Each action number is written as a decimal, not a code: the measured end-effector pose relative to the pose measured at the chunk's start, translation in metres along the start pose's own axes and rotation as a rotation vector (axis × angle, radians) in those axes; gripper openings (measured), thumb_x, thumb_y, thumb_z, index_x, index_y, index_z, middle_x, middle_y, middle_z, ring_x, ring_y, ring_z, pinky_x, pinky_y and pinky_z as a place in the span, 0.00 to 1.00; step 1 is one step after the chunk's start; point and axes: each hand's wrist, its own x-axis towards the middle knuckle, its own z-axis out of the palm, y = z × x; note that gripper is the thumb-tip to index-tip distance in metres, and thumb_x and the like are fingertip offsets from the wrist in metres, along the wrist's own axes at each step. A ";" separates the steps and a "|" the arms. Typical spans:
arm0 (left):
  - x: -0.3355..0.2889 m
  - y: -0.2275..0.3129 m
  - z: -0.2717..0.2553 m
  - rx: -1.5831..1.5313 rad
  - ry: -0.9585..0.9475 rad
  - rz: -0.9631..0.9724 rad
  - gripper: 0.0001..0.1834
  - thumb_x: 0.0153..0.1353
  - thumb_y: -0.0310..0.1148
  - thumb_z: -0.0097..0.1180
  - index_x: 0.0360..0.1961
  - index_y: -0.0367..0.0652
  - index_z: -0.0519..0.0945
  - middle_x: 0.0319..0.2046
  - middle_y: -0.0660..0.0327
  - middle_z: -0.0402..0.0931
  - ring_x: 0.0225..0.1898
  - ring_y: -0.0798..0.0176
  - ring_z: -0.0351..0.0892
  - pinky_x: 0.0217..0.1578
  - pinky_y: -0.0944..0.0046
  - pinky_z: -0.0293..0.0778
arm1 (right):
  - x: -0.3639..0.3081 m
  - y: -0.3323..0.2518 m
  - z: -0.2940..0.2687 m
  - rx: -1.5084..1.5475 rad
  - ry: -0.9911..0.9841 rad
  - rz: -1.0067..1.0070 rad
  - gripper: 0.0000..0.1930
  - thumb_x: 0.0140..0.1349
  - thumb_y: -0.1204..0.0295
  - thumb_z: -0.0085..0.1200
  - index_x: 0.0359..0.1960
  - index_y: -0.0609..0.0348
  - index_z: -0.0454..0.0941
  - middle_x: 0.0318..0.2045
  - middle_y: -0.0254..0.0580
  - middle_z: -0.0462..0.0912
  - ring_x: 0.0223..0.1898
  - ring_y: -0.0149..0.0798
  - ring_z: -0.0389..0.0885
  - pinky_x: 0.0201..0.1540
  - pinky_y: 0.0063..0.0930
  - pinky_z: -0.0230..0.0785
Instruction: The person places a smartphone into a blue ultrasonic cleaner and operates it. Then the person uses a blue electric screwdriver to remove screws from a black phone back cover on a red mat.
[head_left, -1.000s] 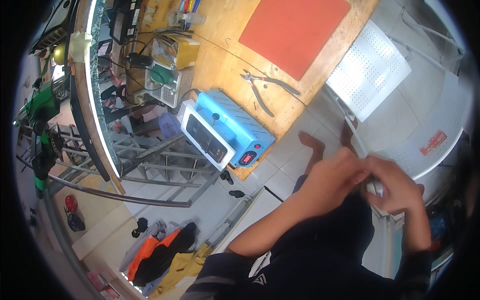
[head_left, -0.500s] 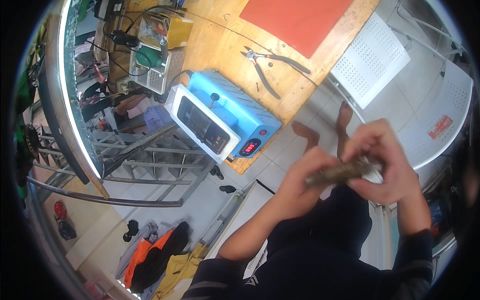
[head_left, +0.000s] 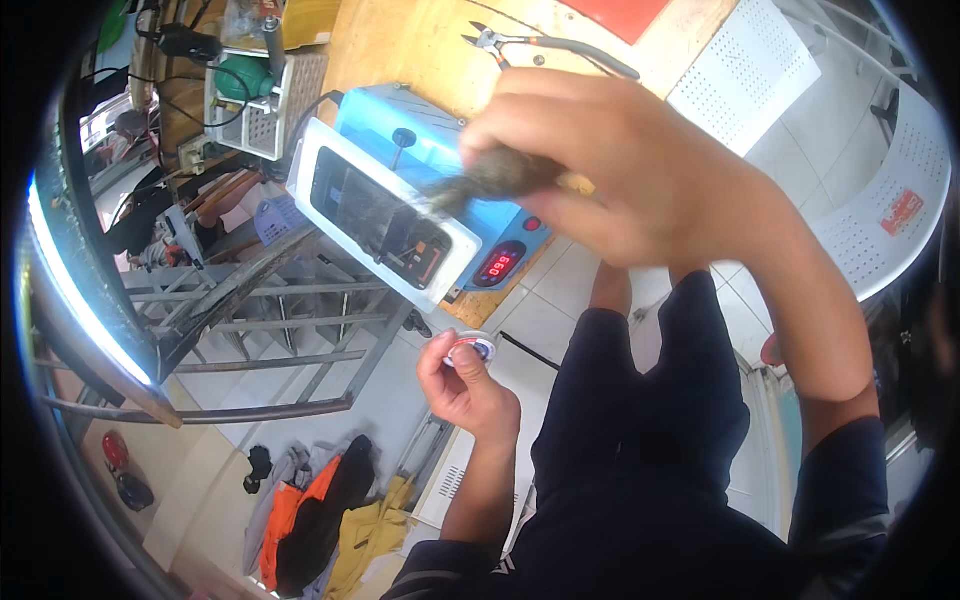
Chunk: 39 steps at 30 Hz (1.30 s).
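In my right hand (head_left: 630, 170) is a dark, brownish-grey thing like a worn brush (head_left: 505, 175), smeared by motion. Its bristly tip hangs over the phone-sized dark panel (head_left: 350, 205) on the blue heating machine (head_left: 395, 120); whether it touches I cannot tell. A white frame surrounds the panel, and a black knob (head_left: 403, 138) stands up beside it. Below the machine's front corner, my left hand (head_left: 470, 395) pinches a small round tin (head_left: 476, 346) with a white, red and blue face between thumb and fingers.
Diagonal cutters (head_left: 545, 42) lie on the wooden table (head_left: 380, 45) behind my right hand, near a red mat (head_left: 625, 15). A white basket (head_left: 265, 110) stands to the left. White perforated chairs (head_left: 745, 65) are at the right, metal railing (head_left: 270, 325) at the left.
My hands have parted. The right one has swung left and up over the machine with the brush-like thing; the left has moved left and down, holding the round tin. The whole view has shifted.
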 end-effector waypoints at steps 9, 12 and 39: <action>-0.005 -0.029 -0.009 0.334 -0.025 0.171 0.10 0.69 0.21 0.58 0.50 0.35 0.82 0.34 0.56 0.79 0.35 0.64 0.76 0.38 0.68 0.73 | 0.019 0.027 0.046 0.214 0.036 0.084 0.18 0.59 0.78 0.62 0.52 0.62 0.81 0.42 0.50 0.84 0.44 0.48 0.85 0.49 0.35 0.75; -0.006 -0.033 -0.011 0.375 -0.059 0.170 0.10 0.68 0.20 0.58 0.50 0.36 0.83 0.33 0.57 0.81 0.35 0.64 0.75 0.38 0.67 0.71 | 0.023 0.032 0.052 0.258 0.073 0.051 0.16 0.58 0.77 0.63 0.50 0.62 0.82 0.41 0.54 0.85 0.42 0.52 0.85 0.47 0.38 0.75; -0.008 -0.039 -0.006 0.469 -0.172 0.198 0.12 0.67 0.20 0.59 0.51 0.37 0.83 0.33 0.58 0.84 0.36 0.63 0.73 0.40 0.65 0.68 | 0.035 0.035 0.067 0.253 0.034 0.002 0.15 0.58 0.79 0.62 0.48 0.63 0.82 0.40 0.53 0.85 0.43 0.52 0.84 0.48 0.37 0.75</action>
